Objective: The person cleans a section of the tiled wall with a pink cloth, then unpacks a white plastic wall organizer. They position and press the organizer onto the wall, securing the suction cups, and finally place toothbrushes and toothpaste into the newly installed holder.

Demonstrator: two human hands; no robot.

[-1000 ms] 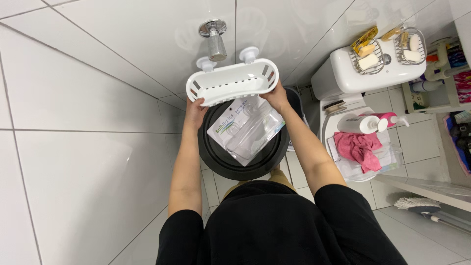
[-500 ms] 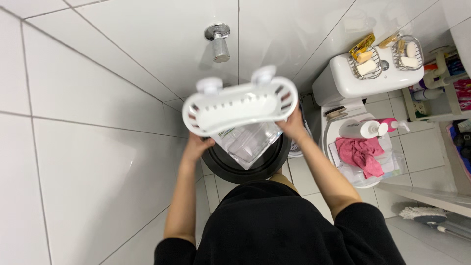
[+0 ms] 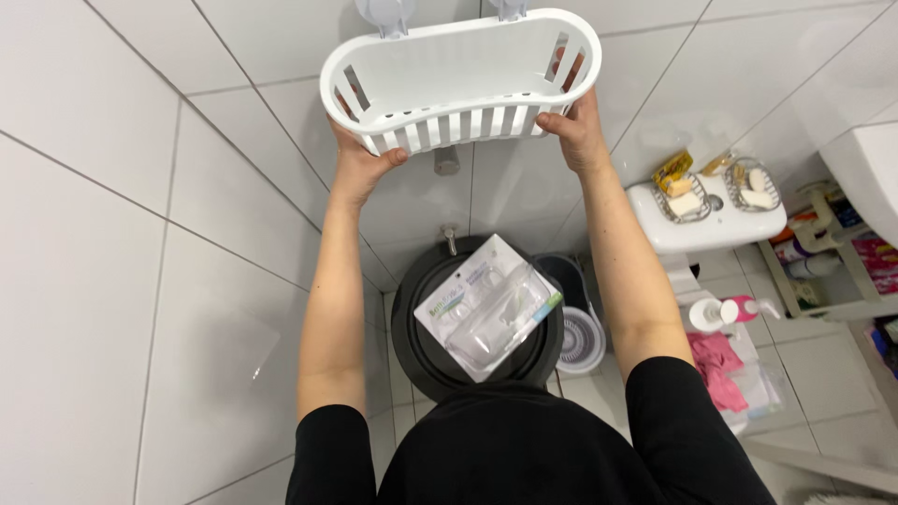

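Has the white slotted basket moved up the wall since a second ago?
Yes. The white basket, held by the left hand and right hand, now sits above the metal wall fitting; earlier it was below it.

**White-tiled bathroom corner**

Large glossy white wall tiles (image 3: 112, 234) with thin grey grout lines fill the left side and the top, catching soft, even light. A small chrome fitting (image 3: 447, 161) juts from the wall. The floor (image 3: 814, 365) at the right is also laid with pale tiles. A white toilet cistern (image 3: 711, 224) stands against the wall, with two wire soap dishes (image 3: 720, 187) on its lid. At the far right edge, a low shelf rack (image 3: 832, 271) stands beside the curved rim of a white basin (image 3: 870, 178).
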